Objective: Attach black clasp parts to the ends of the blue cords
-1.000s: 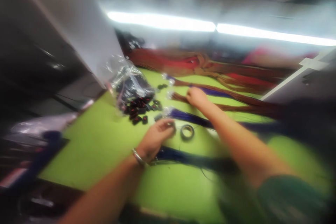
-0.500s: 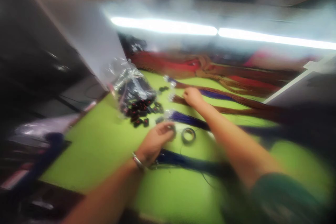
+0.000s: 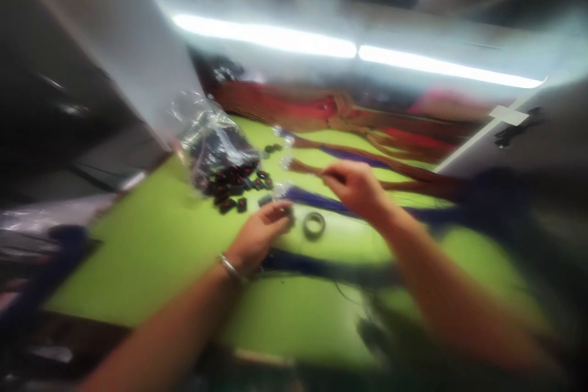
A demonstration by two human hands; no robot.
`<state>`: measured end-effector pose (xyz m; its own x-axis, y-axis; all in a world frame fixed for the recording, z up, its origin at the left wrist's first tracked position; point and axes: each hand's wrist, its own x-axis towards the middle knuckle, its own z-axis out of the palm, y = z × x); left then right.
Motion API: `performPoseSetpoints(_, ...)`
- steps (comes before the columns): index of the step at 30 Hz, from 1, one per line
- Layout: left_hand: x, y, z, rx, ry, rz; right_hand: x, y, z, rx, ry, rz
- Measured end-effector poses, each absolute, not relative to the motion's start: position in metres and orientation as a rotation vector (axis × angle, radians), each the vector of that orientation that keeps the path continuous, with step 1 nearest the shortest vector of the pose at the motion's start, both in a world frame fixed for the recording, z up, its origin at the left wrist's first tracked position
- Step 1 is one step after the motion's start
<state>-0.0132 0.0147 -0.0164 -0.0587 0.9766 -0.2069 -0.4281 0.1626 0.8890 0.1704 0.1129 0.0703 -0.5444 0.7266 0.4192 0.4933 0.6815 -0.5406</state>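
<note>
My left hand (image 3: pixel 261 231), with a bracelet at the wrist, is closed in a pinch on a small dark piece (image 3: pixel 289 213); blur hides its exact kind. My right hand (image 3: pixel 361 187) is pinched shut at the brown wires (image 3: pixel 305 166), though how many it grips cannot be made out. These wires have whitish, clear-looking ends at the left. Below them lies a bundle of purple-blue wires (image 3: pixel 312 198), also with pale ends. A dark roll of tape (image 3: pixel 314 225) rests between my hands. Nearer to me, a dark blue wire bundle (image 3: pixel 303 263) passes beside my left wrist.
A clear plastic bag (image 3: pixel 215 135) spills small black connectors (image 3: pixel 229 187) with reddish marks onto the green tabletop (image 3: pixel 151 245). Long red and brown wire bundles (image 3: pixel 285 107) lie at the back beneath lamp tubes (image 3: pixel 271 37). A white panel (image 3: pixel 138 67) stands at the left.
My right hand has drawn back from the wires' pale ends, along the brown bundle toward the right. My left hand keeps its pinch near the tape roll. The whole view has shifted slightly.
</note>
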Motion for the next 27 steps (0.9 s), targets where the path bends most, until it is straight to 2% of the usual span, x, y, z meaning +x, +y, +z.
performPoseSetpoints(7,-0.005,0.015,-0.01,0.603,0.95,1.281,0.158,0.07,0.018,-1.088,-2.362,0.493)
performPoseSetpoints(12,-0.003,0.015,-0.009,0.598,0.911,1.221,0.161,0.076,0.014,-1.281,-2.25,0.683)
performPoseSetpoints(18,-0.001,0.015,-0.012,0.647,0.902,1.231,0.162,0.082,0.008,-1.275,-2.259,0.782)
performPoseSetpoints(27,-0.002,0.015,-0.025,0.956,1.032,1.246,0.16,0.079,0.01,-1.371,-2.406,0.664)
